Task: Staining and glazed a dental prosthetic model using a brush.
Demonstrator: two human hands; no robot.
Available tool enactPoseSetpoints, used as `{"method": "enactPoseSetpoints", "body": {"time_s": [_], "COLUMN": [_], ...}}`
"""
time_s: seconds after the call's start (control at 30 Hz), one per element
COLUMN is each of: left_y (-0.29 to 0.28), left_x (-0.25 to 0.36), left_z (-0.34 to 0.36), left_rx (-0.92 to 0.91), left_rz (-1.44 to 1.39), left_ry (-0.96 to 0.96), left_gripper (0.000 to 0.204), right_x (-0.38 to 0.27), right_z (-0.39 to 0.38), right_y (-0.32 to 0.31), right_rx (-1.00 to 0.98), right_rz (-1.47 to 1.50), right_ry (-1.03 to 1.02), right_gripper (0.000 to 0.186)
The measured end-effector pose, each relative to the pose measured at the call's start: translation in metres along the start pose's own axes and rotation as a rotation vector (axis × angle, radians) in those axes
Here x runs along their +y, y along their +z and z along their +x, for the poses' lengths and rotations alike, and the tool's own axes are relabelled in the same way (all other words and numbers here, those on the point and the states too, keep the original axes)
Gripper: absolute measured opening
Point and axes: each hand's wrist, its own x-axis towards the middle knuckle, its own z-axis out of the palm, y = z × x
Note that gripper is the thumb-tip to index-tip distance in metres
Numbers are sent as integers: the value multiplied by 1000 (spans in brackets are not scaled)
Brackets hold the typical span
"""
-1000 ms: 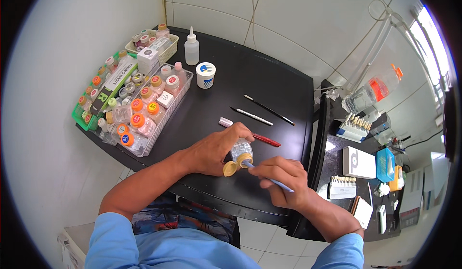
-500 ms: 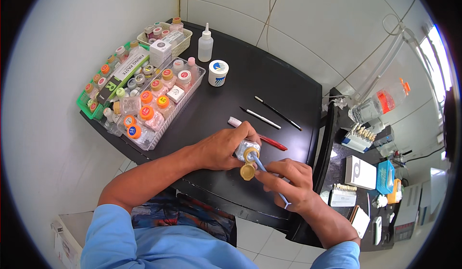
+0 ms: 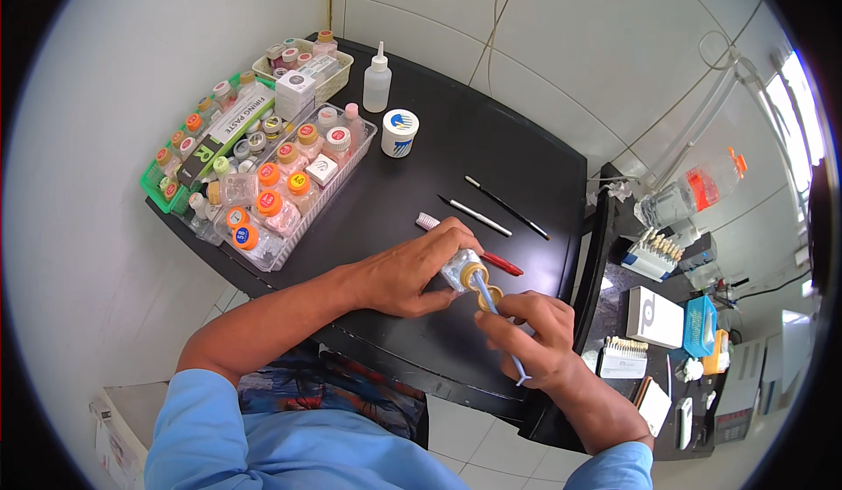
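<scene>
My left hand (image 3: 408, 271) is closed around a small clear jar (image 3: 455, 270), tipped with its mouth toward my right hand. Its gold flip lid (image 3: 493, 297) hangs open beside the rim. Between the fingers of my right hand (image 3: 542, 337) is a thin light-blue stick (image 3: 521, 372) with a forked lower end; its upper end reaches into the jar's mouth, so the tip is hidden. Just beyond my left hand lies a red-handled toothbrush (image 3: 504, 265), partly covered by the fingers. Farther off rest a white-handled pointed tool (image 3: 478, 216) and a slim black brush (image 3: 509, 209).
Baskets of small jars, one clear (image 3: 326, 197) and one green (image 3: 154, 181), stand on the black table (image 3: 438, 161) at left. Nearby are a white-lidded tub (image 3: 399, 135) and a nozzle bottle (image 3: 377, 85). A side counter at right holds tooth shade guides (image 3: 624, 360) and boxes.
The jar has shifted slightly right and turned, its mouth now facing more to the right. Its open lid has swung from below the mouth to beside my right fingers.
</scene>
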Motion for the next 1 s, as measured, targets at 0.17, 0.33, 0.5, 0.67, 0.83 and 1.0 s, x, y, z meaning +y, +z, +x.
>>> {"method": "enactPoseSetpoints", "body": {"time_s": [0.17, 0.33, 0.5, 0.67, 0.83, 1.0], "left_y": [1, 1, 3, 1, -4, 1], "left_x": [-1, -6, -5, -5, 12, -5], "left_z": [1, 1, -1, -6, 5, 1], "left_rx": [-12, 53, 42, -23, -12, 0], "left_rz": [17, 68, -40, 1, -20, 0], "left_ry": [26, 50, -36, -215, 20, 48], "left_gripper": [68, 61, 56, 60, 60, 52], "right_x": [2, 0, 1, -5, -3, 2], "right_z": [-3, -7, -4, 0, 0, -5], "right_y": [7, 4, 2, 0, 2, 5], "right_rx": [14, 68, 121, 24, 58, 27], "right_rz": [72, 166, 89, 3, 17, 163], "right_ry": [127, 175, 131, 176, 175, 213], "right_gripper": [26, 22, 21, 24, 29, 28]}}
